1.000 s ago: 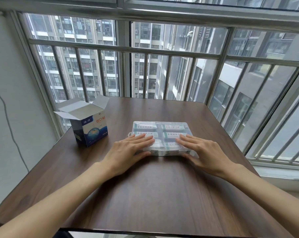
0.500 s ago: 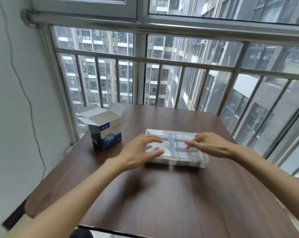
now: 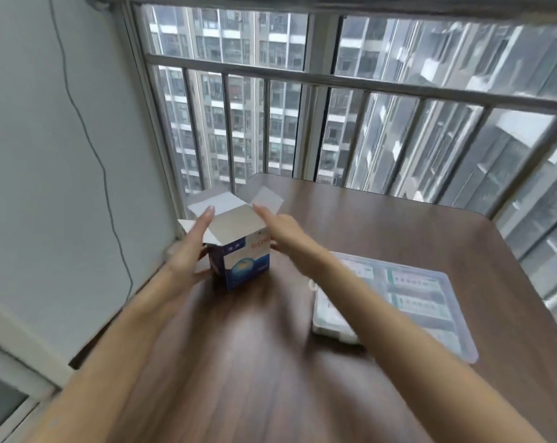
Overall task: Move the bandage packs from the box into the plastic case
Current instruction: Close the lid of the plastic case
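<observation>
A small blue and white cardboard box (image 3: pixel 243 262) stands at the table's far left corner with its white top flaps open. My left hand (image 3: pixel 192 247) lies against the box's left side with straight fingers reaching up to a flap. My right hand (image 3: pixel 282 231) reaches to the box's right side, its fingers stretched toward the right flap. The clear plastic case (image 3: pixel 430 302) lies flat to the right with its lid down; bandage packs (image 3: pixel 414 279) show through it. My right forearm crosses over the case's left part. The inside of the box is hidden.
The brown wooden table (image 3: pixel 382 225) ends at a barred window (image 3: pixel 334 81) behind and to the right. A grey wall (image 3: pixel 47 155) with a thin cable stands close on the left, right beside the box.
Both hands have left the plastic case and moved left to the cardboard box. The view has swung left and down, so the case now lies at the right.
</observation>
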`<state>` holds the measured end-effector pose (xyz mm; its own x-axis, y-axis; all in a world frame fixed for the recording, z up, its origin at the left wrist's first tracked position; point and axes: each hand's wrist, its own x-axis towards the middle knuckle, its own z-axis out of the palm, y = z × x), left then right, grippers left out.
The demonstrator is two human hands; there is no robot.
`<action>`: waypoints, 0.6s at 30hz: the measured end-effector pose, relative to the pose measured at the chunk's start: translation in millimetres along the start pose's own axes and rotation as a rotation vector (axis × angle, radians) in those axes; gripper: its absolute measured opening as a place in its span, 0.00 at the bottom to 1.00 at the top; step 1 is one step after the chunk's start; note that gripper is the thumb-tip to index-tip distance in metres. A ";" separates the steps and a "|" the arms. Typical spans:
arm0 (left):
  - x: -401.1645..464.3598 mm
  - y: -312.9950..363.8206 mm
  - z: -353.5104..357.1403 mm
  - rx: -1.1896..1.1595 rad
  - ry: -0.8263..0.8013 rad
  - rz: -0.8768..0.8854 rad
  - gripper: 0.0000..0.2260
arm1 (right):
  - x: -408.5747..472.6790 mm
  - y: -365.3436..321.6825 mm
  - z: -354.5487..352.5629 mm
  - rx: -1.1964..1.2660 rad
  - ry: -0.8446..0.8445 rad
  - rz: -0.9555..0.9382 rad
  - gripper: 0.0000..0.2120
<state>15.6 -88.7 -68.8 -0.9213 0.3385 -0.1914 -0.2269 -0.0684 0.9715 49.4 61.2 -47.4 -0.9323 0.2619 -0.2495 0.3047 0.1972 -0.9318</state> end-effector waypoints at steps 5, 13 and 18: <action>11.7 -1.7 33.3 0.010 0.120 -0.150 0.12 | 17.0 7.1 -3.9 -0.047 0.139 0.047 0.22; -21.6 103.9 122.6 0.434 0.021 -0.155 0.24 | -63.1 -62.5 -134.7 -0.075 0.126 0.154 0.16; -51.2 161.4 187.9 0.543 -0.266 -0.214 0.24 | -129.7 -94.5 -221.0 -0.038 0.171 0.184 0.15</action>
<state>85.5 59.3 124.1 -0.7476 0.5185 -0.4151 -0.1401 0.4879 0.8616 184.7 217.4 131.3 -0.8152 0.4516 -0.3626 0.4763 0.1666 -0.8634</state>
